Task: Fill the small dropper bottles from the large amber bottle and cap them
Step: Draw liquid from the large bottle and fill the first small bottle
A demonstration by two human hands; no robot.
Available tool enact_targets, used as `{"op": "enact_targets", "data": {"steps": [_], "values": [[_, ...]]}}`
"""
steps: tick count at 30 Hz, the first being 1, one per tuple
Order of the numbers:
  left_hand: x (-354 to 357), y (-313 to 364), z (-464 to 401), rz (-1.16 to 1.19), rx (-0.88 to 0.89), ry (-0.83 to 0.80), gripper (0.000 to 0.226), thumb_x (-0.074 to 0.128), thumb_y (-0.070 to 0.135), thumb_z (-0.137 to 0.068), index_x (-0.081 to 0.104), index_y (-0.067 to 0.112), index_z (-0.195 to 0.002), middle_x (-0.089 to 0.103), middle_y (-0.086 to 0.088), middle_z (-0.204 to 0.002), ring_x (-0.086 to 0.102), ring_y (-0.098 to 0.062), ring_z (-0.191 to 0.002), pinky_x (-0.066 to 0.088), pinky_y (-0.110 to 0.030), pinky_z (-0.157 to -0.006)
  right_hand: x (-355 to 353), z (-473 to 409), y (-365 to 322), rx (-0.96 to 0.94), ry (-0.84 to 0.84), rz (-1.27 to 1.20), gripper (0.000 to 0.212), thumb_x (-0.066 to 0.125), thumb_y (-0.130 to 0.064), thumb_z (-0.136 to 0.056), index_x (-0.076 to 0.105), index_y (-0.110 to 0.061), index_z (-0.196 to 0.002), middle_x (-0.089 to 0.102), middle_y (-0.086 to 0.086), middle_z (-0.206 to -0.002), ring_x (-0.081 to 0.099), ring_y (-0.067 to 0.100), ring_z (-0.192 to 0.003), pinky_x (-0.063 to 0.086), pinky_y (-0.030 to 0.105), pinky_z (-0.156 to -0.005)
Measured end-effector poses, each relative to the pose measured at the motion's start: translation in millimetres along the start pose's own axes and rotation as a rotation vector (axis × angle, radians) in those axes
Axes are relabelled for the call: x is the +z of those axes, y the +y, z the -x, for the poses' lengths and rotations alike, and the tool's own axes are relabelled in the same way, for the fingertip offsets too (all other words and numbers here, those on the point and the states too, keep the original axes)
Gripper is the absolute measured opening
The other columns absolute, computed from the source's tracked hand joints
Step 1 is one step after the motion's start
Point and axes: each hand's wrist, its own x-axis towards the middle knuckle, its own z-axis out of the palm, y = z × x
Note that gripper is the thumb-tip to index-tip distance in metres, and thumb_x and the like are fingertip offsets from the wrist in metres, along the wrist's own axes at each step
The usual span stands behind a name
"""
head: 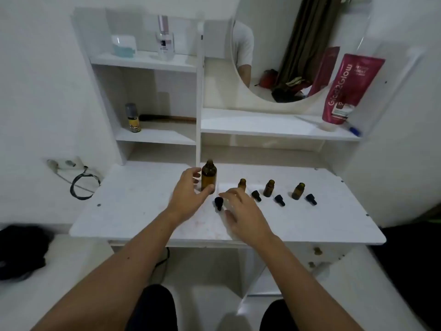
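While our open left hand (pixel 188 192) nears the large amber bottle (pixel 208 176), our open right hand (pixel 241 211) hovers beside a black cap (pixel 218 202); the table (pixel 133 211) lies bare leftward.

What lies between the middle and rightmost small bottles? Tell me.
In the head view, one black dropper cap lies on the table between the middle small bottle and the rightmost small bottle.

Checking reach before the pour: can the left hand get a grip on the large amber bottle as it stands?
Probably yes. The left hand is open right beside the large amber bottle, thumb at its base, with nothing between them. The right hand and the black dropper cap sit off to the side.
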Motion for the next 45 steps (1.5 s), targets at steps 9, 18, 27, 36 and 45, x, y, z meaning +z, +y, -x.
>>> {"op": "enact_targets", "data": {"steps": [9, 18, 27, 36, 45], "values": [[1, -4, -7, 0.031, 0.033, -0.019, 0.053, 0.076, 0.047, -0.087, 0.055, 0.025, -0.130, 0.065, 0.009, -0.114, 0.063, -0.009, -0.097, 0.053, -0.021, -0.084, 10, -15, 15, -0.121, -0.043, 0.047, 0.025, 0.059, -0.018, -0.105, 0.067, -0.025, -0.127, 0.055, 0.000, -0.143, 0.054, 0.021, -0.125, 0.045, 0.029, -0.108], [4, -14, -8, 0.010, 0.034, -0.014, 0.054, 0.075, 0.047, -0.087, 0.055, 0.025, -0.132, 0.065, 0.010, -0.119, 0.063, -0.008, -0.101, 0.056, -0.028, -0.093, -35, -33, 0, -0.069, 0.307, -0.316, 0.021, 0.072, -0.010, -0.097, 0.073, -0.017, -0.117, 0.068, -0.007, -0.115, 0.063, 0.002, -0.100, 0.056, 0.021, -0.085], [1, -14, -11, 0.036, 0.009, -0.019, 0.049, 0.075, 0.049, -0.087, 0.056, 0.029, -0.128, 0.064, 0.014, -0.119, 0.060, -0.004, -0.107, 0.051, -0.023, -0.093, -74, -80, -25, 0.148, 0.461, -0.843, 0.018, 0.072, -0.010, -0.097, 0.074, -0.019, -0.113, 0.076, 0.003, -0.108, 0.074, 0.019, -0.106, 0.058, 0.036, -0.098], [0, -12, -13, 0.017, 0.021, -0.013, 0.050, 0.075, 0.049, -0.087, 0.056, 0.029, -0.129, 0.063, 0.015, -0.119, 0.060, -0.001, -0.105, 0.047, -0.015, -0.089, -68, -102, -36, 0.165, 0.441, -0.922, 0.020, 0.070, -0.008, -0.098, 0.074, -0.021, -0.112, 0.079, -0.004, -0.108, 0.074, 0.010, -0.106, 0.055, 0.021, -0.095], [1, -14, -15, 0.045, 0.013, -0.020, 0.047, 0.076, 0.046, -0.087, 0.057, 0.028, -0.127, 0.065, 0.013, -0.118, 0.061, -0.006, -0.106, 0.052, -0.026, -0.094, -54, -116, -30, 0.272, 0.328, -0.865, 0.016, 0.073, -0.017, -0.098, 0.076, -0.024, -0.112, 0.080, -0.008, -0.104, 0.074, 0.004, -0.101, 0.056, 0.016, -0.090]]}}
